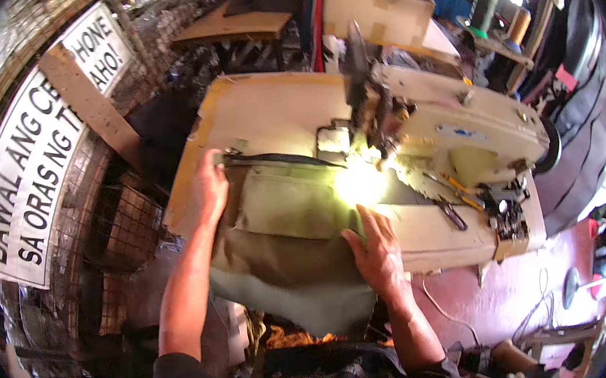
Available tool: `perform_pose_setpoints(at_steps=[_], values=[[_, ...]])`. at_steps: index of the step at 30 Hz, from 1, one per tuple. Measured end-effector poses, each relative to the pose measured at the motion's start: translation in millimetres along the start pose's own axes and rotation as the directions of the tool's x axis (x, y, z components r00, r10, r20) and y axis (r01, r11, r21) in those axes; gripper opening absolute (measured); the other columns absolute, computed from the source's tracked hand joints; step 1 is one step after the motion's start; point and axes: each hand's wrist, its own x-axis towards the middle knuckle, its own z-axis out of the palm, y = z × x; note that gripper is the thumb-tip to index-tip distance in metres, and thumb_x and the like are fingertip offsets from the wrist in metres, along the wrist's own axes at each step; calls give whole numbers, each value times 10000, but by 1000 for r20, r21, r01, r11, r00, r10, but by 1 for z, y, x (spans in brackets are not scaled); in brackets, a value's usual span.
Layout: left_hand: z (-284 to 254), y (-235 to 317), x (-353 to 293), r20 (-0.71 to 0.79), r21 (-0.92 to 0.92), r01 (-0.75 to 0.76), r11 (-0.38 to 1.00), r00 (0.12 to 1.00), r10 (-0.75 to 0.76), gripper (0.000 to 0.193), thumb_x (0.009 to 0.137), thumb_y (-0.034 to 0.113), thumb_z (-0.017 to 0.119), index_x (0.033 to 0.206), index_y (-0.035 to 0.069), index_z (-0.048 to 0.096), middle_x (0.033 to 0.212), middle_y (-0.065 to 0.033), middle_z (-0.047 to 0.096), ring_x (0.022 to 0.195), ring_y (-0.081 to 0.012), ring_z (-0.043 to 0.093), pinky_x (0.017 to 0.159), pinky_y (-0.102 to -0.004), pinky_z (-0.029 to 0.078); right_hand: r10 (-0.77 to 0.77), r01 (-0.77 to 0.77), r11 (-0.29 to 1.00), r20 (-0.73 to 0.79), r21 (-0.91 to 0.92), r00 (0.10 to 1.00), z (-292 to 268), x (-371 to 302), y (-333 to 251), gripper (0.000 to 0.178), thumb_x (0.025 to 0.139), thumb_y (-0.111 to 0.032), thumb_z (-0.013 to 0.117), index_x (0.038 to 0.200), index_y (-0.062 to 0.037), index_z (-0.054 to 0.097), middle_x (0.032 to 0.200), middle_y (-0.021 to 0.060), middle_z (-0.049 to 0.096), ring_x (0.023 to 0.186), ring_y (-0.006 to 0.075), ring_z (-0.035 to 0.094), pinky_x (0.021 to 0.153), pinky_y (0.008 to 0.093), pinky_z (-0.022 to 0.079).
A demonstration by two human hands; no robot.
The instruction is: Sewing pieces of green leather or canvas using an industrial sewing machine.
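A beige sewing machine (459,125) stands on a pale worktable (258,112), and a bright light glares around its needle area, washing out the detail there. An olive-brown fabric piece (289,198) with a stitched-on panel lies in front of it, drooping over the near table edge. Along its far edge runs a narrow dark strip (281,158) leading toward the needle. At the fabric's far left corner, my left hand (212,191) grips the edge. My right hand (380,251) rests on the right part near the glare, fingers stretched and thumb apart.
Snips (453,215) and a yellow-handled tool (464,193) lie right of the needle, beside a cluster of small metal parts (508,204). Thread spools (484,11) stand behind the machine. A lettered sign (29,181) hangs at left; dark material (586,137) hangs at right.
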Motion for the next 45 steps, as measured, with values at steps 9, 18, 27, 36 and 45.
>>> perform_pose_setpoints(at_steps=[9, 18, 27, 36, 45], values=[[-38, 71, -11, -386, 124, -316, 941, 858, 339, 457, 875, -50, 548, 1320, 53, 530, 1270, -185, 527, 1222, -382, 494, 1028, -477, 421, -55, 64, 983, 57, -171, 997, 25, -26, -7, 500, 929, -210, 645, 1372, -26, 505, 1429, 261, 424, 1363, 441, 380, 1162, 552, 287], [80, 176, -29, 380, 91, -739, 668, 646, 662, 220, 859, 85, 589, 1063, 24, 646, 1025, -153, 622, 1051, -318, 563, 958, -446, 430, -43, 47, 993, 42, -110, 998, 20, -23, -7, 504, 908, -213, 672, 1354, -30, 522, 1412, 240, 440, 1359, 428, 387, 1157, 544, 296], [67, 138, -34, 287, -624, -328, 709, 748, 598, 169, 765, -103, 501, 890, 11, 496, 861, -122, 529, 799, -288, 535, 771, -366, 456, 170, -133, 975, -210, 179, 963, -22, 4, 33, 293, 867, -9, 670, 1158, -31, 646, 1152, 154, 637, 1062, 330, 623, 897, 415, 526], [62, 141, -50, 385, -602, -238, 762, 750, 538, 418, 843, -84, 497, 1249, 0, 447, 993, -110, 619, 955, -191, 598, 942, -338, 445, -53, -30, 923, 205, 383, 977, -38, 65, 54, 492, 898, 33, 534, 1379, -68, 539, 1029, 139, 691, 827, 256, 666, 717, 370, 525], [64, 139, -71, 308, -698, -197, 688, 785, 538, 518, 894, -56, 530, 1347, 2, 286, 1066, -143, 571, 981, -209, 599, 992, -374, 422, -149, -72, 928, 544, 364, 826, -17, 91, 69, 540, 856, 39, 580, 1382, -78, 552, 1098, 190, 713, 953, 339, 694, 848, 389, 539]])
